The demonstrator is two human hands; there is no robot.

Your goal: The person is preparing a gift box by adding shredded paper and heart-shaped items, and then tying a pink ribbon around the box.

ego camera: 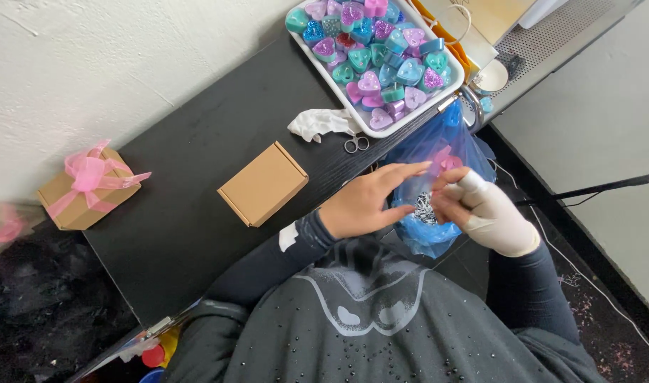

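My left hand (370, 202) is bare, with fingers stretched toward a small pink heart-shaped piece (445, 160). My right hand (484, 209) wears a white glove and pinches that pink heart at its fingertips. Both hands hover over an open blue plastic bag (438, 142) with dark glittery bits (425, 209) inside. The bag hangs off the front edge of the black table (189, 213).
A white tray (381, 128) full of pink, teal and purple hearts sits at the table's far end. Small scissors (356, 144) and a crumpled white glove (317, 124) lie beside it. A closed cardboard box (263, 184) and a pink-ribboned box (87, 186) stand further left.
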